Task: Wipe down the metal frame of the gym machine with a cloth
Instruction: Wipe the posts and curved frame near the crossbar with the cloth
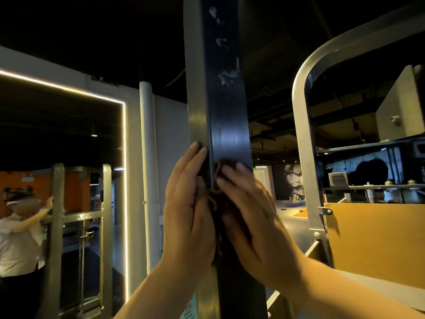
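An upright metal post (220, 107) of the gym machine fills the middle of the view, with a brushed silver left side and a dark front face. The dark brown cloth (217, 196) lies bunched against the post's front left edge, about halfway up the visible length, and is mostly covered by both hands. The left hand (188, 208) lies flat on the post's left side, its fingers (198, 153) straight, close together and pointing up, the thumb tucked against the cloth. The right hand (250, 217) lies over the front face with its fingers (241, 168) stretched out and slightly spread, pressing the cloth onto the metal. Just above the fingertips the dark face shows shiny streaks (230, 137), and higher up there are pale scuff marks (228, 75). To the right stands a curved silver frame tube (302, 116) with an orange panel (377, 240) beside it. At the far left another person (20, 238) in a light shirt reaches towards a metal frame (57, 203), near a doorway edged by a glowing light strip (124, 180)
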`<control>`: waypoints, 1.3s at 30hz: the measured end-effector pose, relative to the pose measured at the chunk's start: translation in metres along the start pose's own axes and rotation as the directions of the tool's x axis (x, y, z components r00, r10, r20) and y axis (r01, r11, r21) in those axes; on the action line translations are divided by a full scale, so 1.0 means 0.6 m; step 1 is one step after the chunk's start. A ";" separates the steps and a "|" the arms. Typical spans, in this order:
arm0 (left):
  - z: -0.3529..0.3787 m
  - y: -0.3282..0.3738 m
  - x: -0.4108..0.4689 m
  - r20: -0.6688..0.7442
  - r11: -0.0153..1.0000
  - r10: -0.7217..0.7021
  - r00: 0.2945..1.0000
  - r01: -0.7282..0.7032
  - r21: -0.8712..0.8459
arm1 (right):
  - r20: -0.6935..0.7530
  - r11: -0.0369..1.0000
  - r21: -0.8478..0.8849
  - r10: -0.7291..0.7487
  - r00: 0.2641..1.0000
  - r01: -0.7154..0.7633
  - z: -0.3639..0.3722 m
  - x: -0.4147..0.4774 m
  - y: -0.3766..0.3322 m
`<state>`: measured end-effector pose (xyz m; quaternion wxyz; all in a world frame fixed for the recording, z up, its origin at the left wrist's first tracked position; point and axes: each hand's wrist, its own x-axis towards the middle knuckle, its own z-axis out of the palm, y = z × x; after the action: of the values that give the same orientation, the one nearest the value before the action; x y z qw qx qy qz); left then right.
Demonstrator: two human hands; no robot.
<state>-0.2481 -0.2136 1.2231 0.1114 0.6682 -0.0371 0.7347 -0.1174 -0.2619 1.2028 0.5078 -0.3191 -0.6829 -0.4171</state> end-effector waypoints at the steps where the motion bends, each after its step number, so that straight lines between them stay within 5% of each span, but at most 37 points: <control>1: -0.006 0.003 0.008 0.001 0.999 0.013 1.000 -0.013 0.031 | 0.027 0.999 -0.008 -0.032 0.999 0.033 -0.003 -0.016 0.001; 5: -0.013 0.004 0.041 0.035 0.991 0.042 0.999 -0.046 0.128 | 0.092 0.994 -0.040 -0.100 0.991 0.104 -0.026 0.033 0.016; 12: 0.011 0.011 0.074 -0.018 0.990 0.018 1.000 -0.015 0.139 | -0.010 0.996 0.006 0.084 0.996 -0.084 -0.022 0.141 0.017; 18: 0.010 0.013 0.097 -0.022 0.979 0.055 0.998 -0.050 0.196 | 0.136 0.987 -0.113 -0.099 0.986 0.115 -0.047 0.075 0.039; 25: 0.021 0.030 0.189 0.065 0.984 0.058 0.996 -0.068 0.167 | -0.011 0.978 -0.004 0.211 0.977 -0.211 -0.043 0.212 0.049; 32: 0.020 0.033 0.260 0.149 0.989 0.061 0.987 -0.080 0.124 | 0.107 0.995 -0.099 -0.004 0.994 0.015 -0.057 0.170 0.073; 39: 0.041 0.042 0.304 0.080 0.997 0.008 0.997 -0.014 0.076 | -0.017 0.981 -0.035 0.193 0.981 -0.193 -0.070 0.329 0.113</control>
<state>-0.2448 -0.2224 1.4085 0.0802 0.7003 -0.0171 0.7091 -0.0965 -0.2662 1.4147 0.5446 -0.3901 -0.6375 -0.3805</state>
